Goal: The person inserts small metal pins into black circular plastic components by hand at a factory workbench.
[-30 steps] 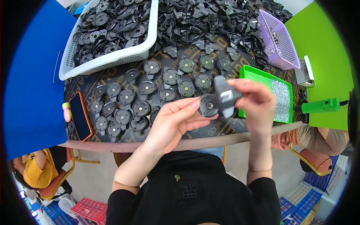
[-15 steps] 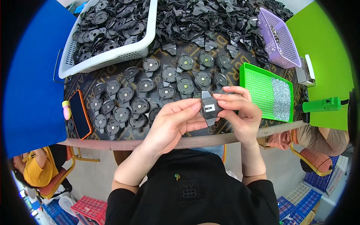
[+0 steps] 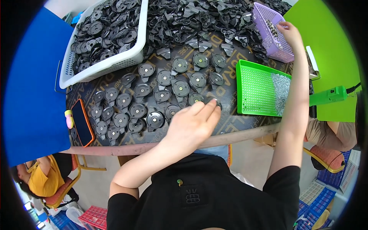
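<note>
My left hand (image 3: 193, 122) is over the table's front part, fingers close together and fingertips on a black round plastic part (image 3: 217, 103), mostly hidden under them. My right hand (image 3: 290, 35) reaches out to the far right over the purple basket (image 3: 283, 53), fingers loosely bent and somewhat apart, with nothing visible in them. Small shiny metal pieces (image 3: 271, 28) lie in that basket. Left of my left hand, several black disc parts with pointed tabs (image 3: 155, 119) lie in loose rows, each with a small metal centre.
A white basket (image 3: 111, 63) full of black discs stands at the far left. Black angular pieces (image 3: 191, 23) are heaped at the back. A green tray (image 3: 255, 94) with small silvery pieces sits under my right forearm. An orange-edged phone (image 3: 82, 122) lies left; a green tool (image 3: 329, 96) is right.
The black part that both hands held has gone down to the table under my left hand. My right hand has let go and moved far right to the purple basket. The view has shifted slightly.
</note>
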The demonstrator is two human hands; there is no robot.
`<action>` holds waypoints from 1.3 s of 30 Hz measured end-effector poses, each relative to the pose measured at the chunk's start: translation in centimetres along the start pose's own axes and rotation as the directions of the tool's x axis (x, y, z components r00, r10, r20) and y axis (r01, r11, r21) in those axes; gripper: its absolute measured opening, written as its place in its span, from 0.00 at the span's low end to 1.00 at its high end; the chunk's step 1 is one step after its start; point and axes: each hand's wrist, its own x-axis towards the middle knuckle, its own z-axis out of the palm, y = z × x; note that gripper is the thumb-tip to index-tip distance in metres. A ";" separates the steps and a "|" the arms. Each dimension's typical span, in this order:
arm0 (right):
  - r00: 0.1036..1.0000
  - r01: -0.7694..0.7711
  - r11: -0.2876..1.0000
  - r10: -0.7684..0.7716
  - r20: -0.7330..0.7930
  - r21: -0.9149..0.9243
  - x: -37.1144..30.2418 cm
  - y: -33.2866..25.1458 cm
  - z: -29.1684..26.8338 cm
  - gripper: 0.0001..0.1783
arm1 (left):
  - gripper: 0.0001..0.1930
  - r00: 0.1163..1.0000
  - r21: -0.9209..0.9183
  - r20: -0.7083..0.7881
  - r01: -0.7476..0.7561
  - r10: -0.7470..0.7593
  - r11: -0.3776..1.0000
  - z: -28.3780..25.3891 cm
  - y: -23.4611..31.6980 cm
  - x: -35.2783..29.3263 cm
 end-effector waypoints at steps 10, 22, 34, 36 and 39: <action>0.859 0.162 0.949 0.000 0.512 -0.271 1.1 -0.2 6.0 0.20 | 0.15 0.996 0.301 0.066 -0.080 0.063 0.950 3.3 -0.2 0.3; 0.985 0.066 0.958 -0.017 0.174 -0.280 -1.0 -1.2 4.4 0.06 | 0.14 0.997 0.017 -0.081 0.011 -0.009 1.000 0.6 0.7 2.4; 0.999 0.020 0.998 -0.018 0.047 -0.053 -1.3 -1.5 4.8 0.08 | 0.13 0.891 0.418 0.335 0.150 -0.305 0.896 -1.4 -8.2 15.1; 0.996 0.078 0.993 -0.082 -0.041 -0.088 -1.8 -0.4 4.6 0.08 | 0.13 0.923 0.390 0.220 0.213 -0.315 0.896 -2.5 -8.3 16.3; 0.996 0.079 0.991 -0.083 -0.029 -0.109 -1.9 -1.2 3.8 0.07 | 0.14 0.908 0.505 -0.044 0.380 -0.416 0.775 -6.5 -15.3 16.1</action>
